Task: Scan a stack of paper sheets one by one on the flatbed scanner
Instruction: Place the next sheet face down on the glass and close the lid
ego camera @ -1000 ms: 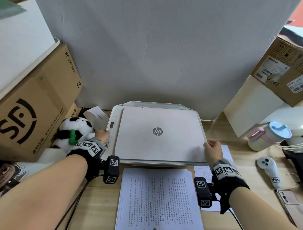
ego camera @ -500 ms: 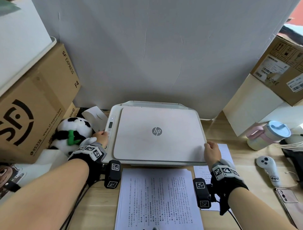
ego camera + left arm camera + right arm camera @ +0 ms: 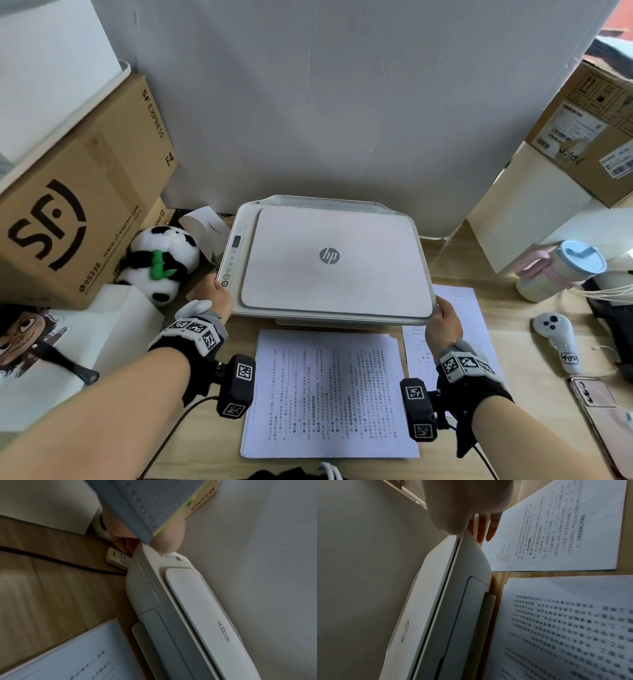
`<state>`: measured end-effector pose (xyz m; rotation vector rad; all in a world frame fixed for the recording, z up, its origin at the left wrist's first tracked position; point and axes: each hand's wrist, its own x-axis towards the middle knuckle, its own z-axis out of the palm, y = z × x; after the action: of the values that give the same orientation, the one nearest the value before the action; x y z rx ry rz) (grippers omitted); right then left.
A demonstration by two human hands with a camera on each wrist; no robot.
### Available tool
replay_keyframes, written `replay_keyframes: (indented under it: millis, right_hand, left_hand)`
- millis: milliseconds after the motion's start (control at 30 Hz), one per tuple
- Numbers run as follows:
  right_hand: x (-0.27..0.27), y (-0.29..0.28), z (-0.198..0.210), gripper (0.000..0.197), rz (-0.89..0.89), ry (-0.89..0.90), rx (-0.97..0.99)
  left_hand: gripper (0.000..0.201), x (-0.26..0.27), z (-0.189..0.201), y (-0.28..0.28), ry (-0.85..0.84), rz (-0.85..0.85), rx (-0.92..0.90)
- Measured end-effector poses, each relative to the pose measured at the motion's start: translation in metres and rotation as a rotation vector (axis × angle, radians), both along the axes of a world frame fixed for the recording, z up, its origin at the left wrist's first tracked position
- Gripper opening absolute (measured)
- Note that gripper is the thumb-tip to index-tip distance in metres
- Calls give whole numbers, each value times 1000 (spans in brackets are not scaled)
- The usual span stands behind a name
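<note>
The white HP scanner (image 3: pixel 329 257) sits mid-table with its lid down. My left hand (image 3: pixel 212 294) grips its left edge beside the control panel, thumb (image 3: pixel 168 543) on top and fingers curled under the side. My right hand (image 3: pixel 443 318) is at the front right corner. Its thumb lies over the lid's corner, and its fingers (image 3: pixel 481 531) run straight down beside the scanner's side. The stack of printed sheets (image 3: pixel 329 390) lies flat just in front of the scanner. A single printed sheet (image 3: pixel 469 315) lies to the scanner's right, partly under my right hand.
A panda plush (image 3: pixel 161 263) and an SF cardboard box (image 3: pixel 78 205) crowd the left. A small white keypad device (image 3: pixel 118 559) lies by the scanner's left side. On the right are a pink bottle (image 3: pixel 561 270), a white controller (image 3: pixel 556 339), a phone (image 3: pixel 603 411) and more boxes.
Both hands have slid a little nearer the scanner's front corners. The view has tilted slightly, while the lid and the papers stay as they were.
</note>
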<state>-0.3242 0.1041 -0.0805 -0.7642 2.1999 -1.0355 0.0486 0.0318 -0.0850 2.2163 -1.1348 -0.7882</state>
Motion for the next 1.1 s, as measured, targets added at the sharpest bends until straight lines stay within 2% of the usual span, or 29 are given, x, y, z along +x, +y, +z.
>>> replay_keyframes:
  millis: [167,533,667,1100]
  right_hand:
    - [5,6,-3,38,36,18,-3]
    - [14,8,-6,38,14,56,-43]
    - [15,8,-7,38,11,79,-56]
    - [13,4,-29,37,-36,101,-118]
  left_hand:
    - [44,-9,0,19,75,39,-63]
    - [51,-16,-12,35,-2,68,-92]
    - [51,-23,-10,37,18,139,-105]
    - [49,-32,-7,41,27,199,-131]
